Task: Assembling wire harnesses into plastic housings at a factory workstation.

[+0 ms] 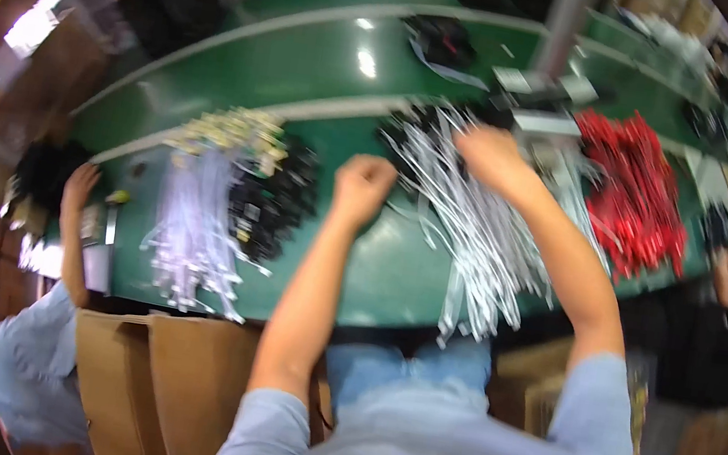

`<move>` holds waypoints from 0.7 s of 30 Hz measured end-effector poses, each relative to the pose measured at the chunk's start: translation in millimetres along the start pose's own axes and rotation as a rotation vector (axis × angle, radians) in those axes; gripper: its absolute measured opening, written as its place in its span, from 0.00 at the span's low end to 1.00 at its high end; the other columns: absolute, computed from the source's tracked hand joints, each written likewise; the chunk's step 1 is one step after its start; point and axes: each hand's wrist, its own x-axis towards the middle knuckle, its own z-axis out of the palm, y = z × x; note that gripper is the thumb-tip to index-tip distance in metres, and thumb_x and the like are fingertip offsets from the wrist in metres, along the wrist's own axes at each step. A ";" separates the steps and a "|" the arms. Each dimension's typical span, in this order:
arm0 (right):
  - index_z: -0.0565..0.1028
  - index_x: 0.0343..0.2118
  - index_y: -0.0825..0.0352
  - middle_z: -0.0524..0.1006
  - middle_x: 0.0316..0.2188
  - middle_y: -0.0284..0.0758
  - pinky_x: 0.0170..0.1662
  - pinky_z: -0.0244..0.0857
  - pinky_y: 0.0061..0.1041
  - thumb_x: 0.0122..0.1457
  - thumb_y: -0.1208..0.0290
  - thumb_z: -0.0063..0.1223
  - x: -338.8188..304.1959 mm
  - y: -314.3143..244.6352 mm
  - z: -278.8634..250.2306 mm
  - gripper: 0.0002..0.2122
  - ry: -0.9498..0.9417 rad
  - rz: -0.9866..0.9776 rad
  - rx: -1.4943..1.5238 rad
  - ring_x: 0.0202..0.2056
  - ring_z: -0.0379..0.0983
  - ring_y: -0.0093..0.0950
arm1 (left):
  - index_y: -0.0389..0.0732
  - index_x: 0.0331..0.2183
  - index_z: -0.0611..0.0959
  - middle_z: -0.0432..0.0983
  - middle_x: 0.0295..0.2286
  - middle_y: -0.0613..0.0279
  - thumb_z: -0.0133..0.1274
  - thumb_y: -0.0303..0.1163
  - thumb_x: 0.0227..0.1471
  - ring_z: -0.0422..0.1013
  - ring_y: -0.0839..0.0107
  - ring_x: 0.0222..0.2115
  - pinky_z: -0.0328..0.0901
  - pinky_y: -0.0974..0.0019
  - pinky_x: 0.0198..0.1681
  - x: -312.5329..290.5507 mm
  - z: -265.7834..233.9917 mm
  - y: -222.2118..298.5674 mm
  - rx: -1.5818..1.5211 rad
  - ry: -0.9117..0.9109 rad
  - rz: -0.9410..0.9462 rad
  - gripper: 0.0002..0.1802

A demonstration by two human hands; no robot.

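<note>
Fingers of the left hand [363, 183] curl into a closed fist, though motion blur hides whether anything thin is pinched inside it. It hovers over the green table [311, 71], between a black pile [275, 201] on its left and the white ties [475, 234] on its right. Further right, the right hand [491, 152] closes its fingers on the upper end of that white bundle, knuckles up. Their long axis runs from the hand near the table's middle down toward the near edge, fanning slightly, with loose ends overhanging it. I judge that a lift by one end could let strands slide out and drop off the edge, since the grip holds only the top and the tails hang free. Strands could also snag the red bundle [634, 191] just beside them on the right, as both heaps nearly touch.
</note>
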 end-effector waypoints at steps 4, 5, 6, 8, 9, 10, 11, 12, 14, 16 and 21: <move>0.75 0.34 0.64 0.76 0.35 0.43 0.41 0.68 0.44 0.51 0.73 0.54 -30.0 4.9 -18.5 0.07 -0.138 0.064 0.234 0.39 0.74 0.47 | 0.35 0.32 0.83 0.79 0.29 0.58 0.60 0.31 0.48 0.74 0.72 0.30 0.68 0.69 0.36 -7.3 21.2 -0.3 -0.136 -0.027 -0.018 0.10; 0.74 0.34 0.64 0.75 0.37 0.43 0.41 0.68 0.44 0.50 0.74 0.55 -36.7 5.1 -19.1 0.08 -0.114 0.050 0.248 0.40 0.73 0.47 | 0.35 0.33 0.83 0.79 0.28 0.59 0.60 0.31 0.49 0.74 0.73 0.29 0.68 0.69 0.35 -8.9 22.2 4.3 -0.154 -0.046 -0.064 0.10; 0.74 0.35 0.64 0.74 0.38 0.43 0.42 0.68 0.44 0.49 0.75 0.56 -35.6 4.2 -16.8 0.09 -0.134 0.064 0.241 0.40 0.73 0.47 | 0.36 0.33 0.83 0.79 0.28 0.60 0.60 0.31 0.49 0.73 0.74 0.29 0.68 0.70 0.35 -9.3 20.2 7.1 -0.133 -0.042 -0.066 0.10; 0.76 0.38 0.63 0.72 0.39 0.43 0.43 0.68 0.44 0.49 0.73 0.57 -28.9 2.6 -12.8 0.11 -0.163 0.072 0.230 0.40 0.73 0.46 | 0.36 0.33 0.84 0.79 0.27 0.61 0.60 0.31 0.49 0.73 0.75 0.28 0.68 0.70 0.34 -8.7 16.9 8.1 -0.123 -0.039 -0.083 0.10; 0.76 0.38 0.63 0.72 0.39 0.43 0.43 0.68 0.44 0.49 0.73 0.57 -25.5 3.2 -14.2 0.11 -0.159 0.075 0.231 0.40 0.73 0.46 | 0.36 0.33 0.84 0.79 0.27 0.61 0.60 0.31 0.49 0.73 0.75 0.28 0.68 0.70 0.34 -5.8 15.7 6.8 -0.121 -0.042 -0.080 0.10; 0.76 0.39 0.63 0.72 0.40 0.43 0.43 0.68 0.43 0.49 0.72 0.58 -20.1 3.5 -16.3 0.13 -0.189 0.054 0.239 0.40 0.73 0.47 | 0.36 0.33 0.84 0.78 0.27 0.59 0.60 0.31 0.48 0.73 0.73 0.27 0.68 0.69 0.33 -3.3 13.9 4.6 -0.118 -0.021 -0.059 0.10; 0.76 0.41 0.63 0.72 0.41 0.42 0.44 0.67 0.43 0.50 0.72 0.58 -16.7 3.3 -20.1 0.14 -0.224 0.033 0.247 0.41 0.72 0.47 | 0.36 0.32 0.84 0.78 0.27 0.58 0.60 0.31 0.48 0.73 0.71 0.26 0.68 0.68 0.32 -3.0 12.9 4.5 -0.117 -0.001 -0.043 0.09; 0.76 0.40 0.63 0.72 0.40 0.43 0.44 0.67 0.43 0.50 0.70 0.58 -14.3 3.8 -24.9 0.13 -0.223 0.024 0.258 0.40 0.73 0.46 | 0.36 0.32 0.84 0.78 0.26 0.58 0.60 0.31 0.48 0.73 0.71 0.25 0.68 0.68 0.32 -1.0 12.2 4.5 -0.119 0.009 -0.027 0.09; 0.76 0.37 0.65 0.73 0.39 0.43 0.43 0.68 0.44 0.52 0.71 0.56 -7.5 7.8 -16.9 0.09 -0.209 0.033 0.201 0.40 0.73 0.47 | 0.36 0.32 0.84 0.78 0.26 0.58 0.60 0.31 0.48 0.73 0.71 0.25 0.67 0.68 0.32 4.7 13.3 2.6 -0.130 -0.003 -0.029 0.09; 0.76 0.35 0.66 0.73 0.38 0.44 0.43 0.68 0.44 0.52 0.71 0.55 -9.8 10.6 -10.6 0.08 -0.208 0.040 0.172 0.39 0.73 0.47 | 0.36 0.32 0.84 0.78 0.26 0.58 0.60 0.31 0.48 0.73 0.71 0.26 0.67 0.68 0.32 4.9 21.0 -0.4 -0.143 -0.022 -0.037 0.09; 0.74 0.29 0.69 0.72 0.34 0.48 0.39 0.68 0.46 0.50 0.77 0.49 -6.0 5.8 -42.6 0.04 -0.075 0.100 0.083 0.33 0.73 0.49 | 0.35 0.34 0.84 0.79 0.26 0.62 0.59 0.31 0.50 0.72 0.76 0.27 0.67 0.71 0.33 0.7 15.1 2.1 -0.102 -0.025 -0.058 0.10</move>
